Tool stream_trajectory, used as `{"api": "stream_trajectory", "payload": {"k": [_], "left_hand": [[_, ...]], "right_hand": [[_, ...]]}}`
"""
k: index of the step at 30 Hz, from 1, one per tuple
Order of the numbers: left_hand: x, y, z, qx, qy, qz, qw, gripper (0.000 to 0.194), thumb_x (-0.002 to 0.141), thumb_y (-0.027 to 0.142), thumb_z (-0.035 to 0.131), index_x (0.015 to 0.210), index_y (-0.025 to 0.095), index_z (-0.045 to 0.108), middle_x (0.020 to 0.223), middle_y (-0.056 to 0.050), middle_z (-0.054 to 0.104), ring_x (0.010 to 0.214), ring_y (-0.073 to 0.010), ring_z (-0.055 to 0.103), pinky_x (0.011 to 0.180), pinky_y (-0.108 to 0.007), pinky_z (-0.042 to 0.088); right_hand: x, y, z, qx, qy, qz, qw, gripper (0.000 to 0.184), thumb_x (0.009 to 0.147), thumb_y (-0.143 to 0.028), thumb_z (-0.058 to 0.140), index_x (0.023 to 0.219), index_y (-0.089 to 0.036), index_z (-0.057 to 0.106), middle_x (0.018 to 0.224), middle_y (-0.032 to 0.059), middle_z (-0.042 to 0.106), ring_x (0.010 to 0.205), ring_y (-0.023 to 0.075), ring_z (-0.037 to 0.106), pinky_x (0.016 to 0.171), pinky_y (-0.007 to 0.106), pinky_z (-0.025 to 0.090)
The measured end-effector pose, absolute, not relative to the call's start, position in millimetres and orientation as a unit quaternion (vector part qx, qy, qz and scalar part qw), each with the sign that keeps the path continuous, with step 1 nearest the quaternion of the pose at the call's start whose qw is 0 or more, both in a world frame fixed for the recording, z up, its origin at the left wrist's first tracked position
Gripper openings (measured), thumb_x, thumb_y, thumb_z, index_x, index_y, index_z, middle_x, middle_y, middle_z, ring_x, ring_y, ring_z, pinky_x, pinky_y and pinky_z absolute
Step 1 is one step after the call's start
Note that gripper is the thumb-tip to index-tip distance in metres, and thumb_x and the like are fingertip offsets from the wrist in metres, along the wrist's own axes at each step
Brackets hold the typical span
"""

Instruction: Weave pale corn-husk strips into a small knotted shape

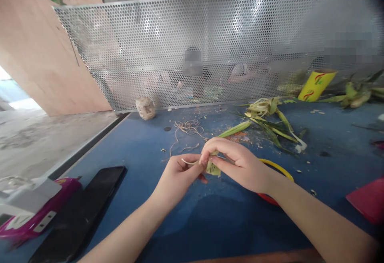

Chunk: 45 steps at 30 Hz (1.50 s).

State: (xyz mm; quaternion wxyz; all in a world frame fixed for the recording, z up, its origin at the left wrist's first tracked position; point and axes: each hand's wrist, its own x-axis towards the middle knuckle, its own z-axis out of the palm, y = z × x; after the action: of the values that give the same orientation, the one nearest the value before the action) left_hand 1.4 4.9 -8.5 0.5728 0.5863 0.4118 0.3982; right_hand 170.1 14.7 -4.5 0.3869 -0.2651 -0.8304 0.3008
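Both hands meet over the middle of the blue table point(144, 215). Between the fingertips is a small folded piece of pale green corn husk point(213, 169). My left hand point(177, 175) pinches its left side, and a thin pale strand point(189, 162) pokes out above the thumb. From the right, my right hand point(240, 161) closes thumb and fingers on the same husk, covering its upper part. Just beyond the knuckles a long green leaf strip point(235, 129) slants up to the right; I cannot tell whether it joins the held piece.
Loose twine point(189, 127) and a husk heap point(264, 109) lie ahead. A yellow cylinder point(317, 86) and whitish lump point(145, 108) stand by the perforated metal screen point(168, 47), with people behind it. A black slab point(87, 203) lies left, a yellow-red ring point(280, 168) under my right forearm.
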Motion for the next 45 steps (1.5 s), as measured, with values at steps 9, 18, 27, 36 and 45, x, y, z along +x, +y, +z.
{"api": "stream_trajectory", "payload": {"k": [9, 18, 27, 36, 45], "left_hand": [[0.0, 5.5, -9.3, 0.608, 0.438, 0.389, 0.536, 0.026, 0.076, 0.034, 0.060, 0.062, 0.013, 0.066, 0.058, 0.000, 0.060, 0.054, -0.0103, 0.055, 0.059, -0.023, 0.045], [1.7, 2.9, -6.8, 0.636, 0.444, 0.385, 0.501, 0.024, 0.077, 0.032, 0.060, 0.065, 0.014, 0.070, 0.056, 0.000, 0.062, 0.055, -0.0114, 0.054, 0.056, -0.022, 0.044], [3.3, 3.2, -7.0, 0.623, 0.432, 0.393, 0.520, 0.019, 0.076, 0.028, 0.061, 0.072, 0.016, 0.074, 0.061, -0.001, 0.066, 0.055, -0.0110, 0.055, 0.056, -0.022, 0.048], [3.3, 3.8, -4.8, 0.590, 0.420, 0.411, 0.554, 0.014, 0.075, 0.022, 0.062, 0.070, 0.017, 0.075, 0.062, -0.001, 0.069, 0.052, -0.0090, 0.056, 0.054, -0.019, 0.048], [2.9, 5.1, -7.0, 0.575, 0.419, 0.423, 0.561, 0.015, 0.076, 0.018, 0.061, 0.075, 0.016, 0.076, 0.065, -0.001, 0.071, 0.051, -0.0075, 0.056, 0.054, -0.017, 0.049]], "right_hand": [[173.5, 13.9, -4.2, -0.254, -0.865, 0.271, 0.337, 0.026, 0.082, -0.009, 0.054, 0.103, -0.024, 0.051, 0.108, 0.0037, 0.053, 0.104, 0.0156, 0.049, 0.093, 0.030, 0.039], [172.7, 13.8, -5.6, -0.282, -0.867, 0.244, 0.331, 0.030, 0.076, -0.002, 0.052, 0.095, -0.025, 0.048, 0.097, 0.0019, 0.051, 0.095, 0.0161, 0.050, 0.085, 0.030, 0.042], [173.7, 13.1, -7.2, -0.295, -0.862, 0.233, 0.339, 0.025, 0.079, -0.002, 0.048, 0.091, -0.024, 0.047, 0.093, 0.0012, 0.052, 0.088, 0.0146, 0.051, 0.079, 0.028, 0.042], [178.0, 17.4, -1.8, -0.245, -0.879, 0.221, 0.343, 0.023, 0.078, -0.003, 0.055, 0.087, -0.023, 0.052, 0.091, 0.0011, 0.056, 0.092, 0.0154, 0.052, 0.085, 0.030, 0.042], [180.2, 15.6, 3.3, -0.227, -0.906, 0.180, 0.309, 0.018, 0.080, -0.004, 0.056, 0.086, -0.021, 0.055, 0.087, 0.0008, 0.059, 0.099, 0.0164, 0.051, 0.091, 0.031, 0.038]]}}
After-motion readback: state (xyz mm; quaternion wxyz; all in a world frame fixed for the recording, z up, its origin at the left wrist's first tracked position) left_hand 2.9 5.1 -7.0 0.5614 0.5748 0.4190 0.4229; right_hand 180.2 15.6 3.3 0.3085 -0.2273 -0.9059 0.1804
